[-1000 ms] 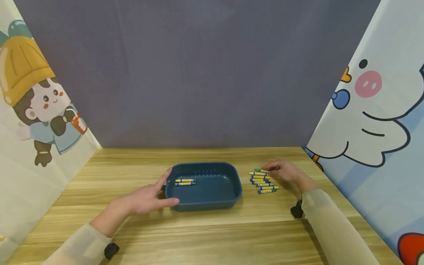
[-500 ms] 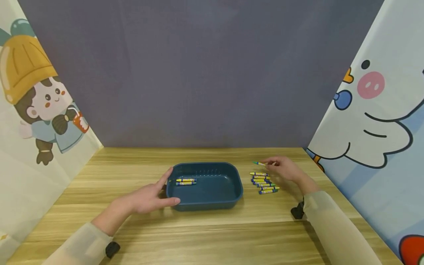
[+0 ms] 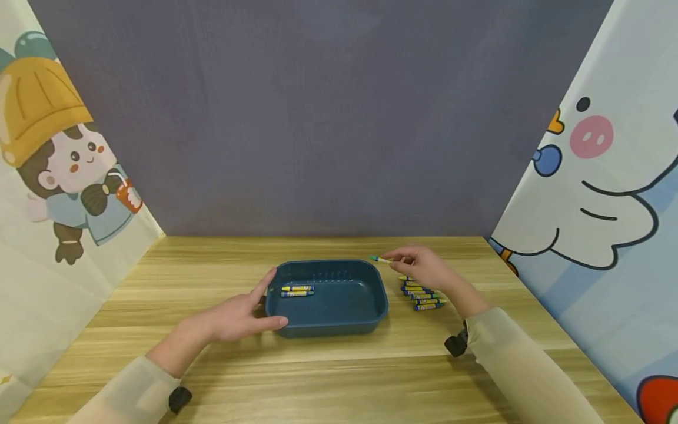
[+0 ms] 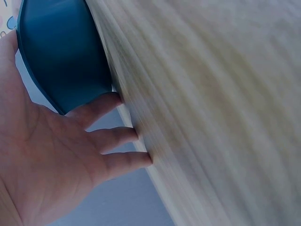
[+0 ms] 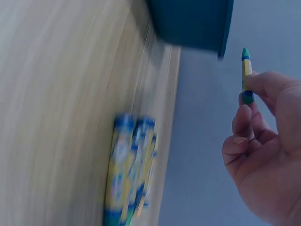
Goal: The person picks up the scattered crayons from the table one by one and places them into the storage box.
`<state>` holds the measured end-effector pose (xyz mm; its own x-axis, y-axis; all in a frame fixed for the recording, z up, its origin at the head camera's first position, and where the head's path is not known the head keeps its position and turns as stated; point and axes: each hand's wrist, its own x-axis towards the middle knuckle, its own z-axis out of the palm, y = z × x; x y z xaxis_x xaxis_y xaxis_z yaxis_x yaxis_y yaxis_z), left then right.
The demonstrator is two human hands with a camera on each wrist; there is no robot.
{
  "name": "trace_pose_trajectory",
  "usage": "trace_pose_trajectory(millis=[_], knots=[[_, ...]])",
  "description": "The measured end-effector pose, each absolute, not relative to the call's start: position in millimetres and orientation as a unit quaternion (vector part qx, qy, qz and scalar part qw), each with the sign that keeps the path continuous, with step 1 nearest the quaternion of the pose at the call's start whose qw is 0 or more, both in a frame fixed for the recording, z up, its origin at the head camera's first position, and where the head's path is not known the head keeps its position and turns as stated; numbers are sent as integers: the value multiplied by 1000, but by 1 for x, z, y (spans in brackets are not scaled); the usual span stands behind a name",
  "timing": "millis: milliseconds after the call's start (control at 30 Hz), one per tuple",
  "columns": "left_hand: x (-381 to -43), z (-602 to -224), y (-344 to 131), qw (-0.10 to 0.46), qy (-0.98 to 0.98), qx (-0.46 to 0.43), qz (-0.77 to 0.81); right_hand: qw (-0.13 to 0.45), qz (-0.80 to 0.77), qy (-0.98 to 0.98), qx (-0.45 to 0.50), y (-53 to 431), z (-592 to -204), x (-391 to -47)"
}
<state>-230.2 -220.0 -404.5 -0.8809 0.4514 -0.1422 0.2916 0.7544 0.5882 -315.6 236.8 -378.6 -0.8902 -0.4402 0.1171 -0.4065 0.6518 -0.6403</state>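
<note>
My right hand (image 3: 426,270) pinches a green crayon (image 3: 379,259) between thumb and fingertips, its green tip pointing left, close to the back right corner of a dark blue tray (image 3: 331,330). In the right wrist view, the crayon (image 5: 247,73) is held up off the table, near the tray's edge. My left hand (image 3: 233,318) rests against the tray's left end, thumb on the front rim and index finger at the back. Its other fingers stretch down to the table in the left wrist view. Two crayons (image 3: 296,291), yellow and dark green, lie side by side inside the tray.
Several more crayons (image 3: 424,296) lie in a loose column on the wooden table (image 3: 339,377), right of the tray, partly beneath the right hand in the head view. A grey panel (image 3: 328,118) rises at the back. Cartoon-printed sheets flank both sides.
My right hand lifted the green crayon from the top of the column and carried it left toward the tray. My left hand and the tray stayed put.
</note>
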Motion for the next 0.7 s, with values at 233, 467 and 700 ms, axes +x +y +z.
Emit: trace_pose_trajectory(millis=[233, 467, 700], knots=[[-231, -404, -219, 143, 924, 199, 294, 19, -347, 896, -276, 195, -373, -307], [-231, -406, -219, 141, 922, 203, 299, 47, -354, 885, -298, 156, -373, -304], [-232, -405, -220, 147, 920, 204, 301, 63, -329, 884, -328, 117, -380, -299]])
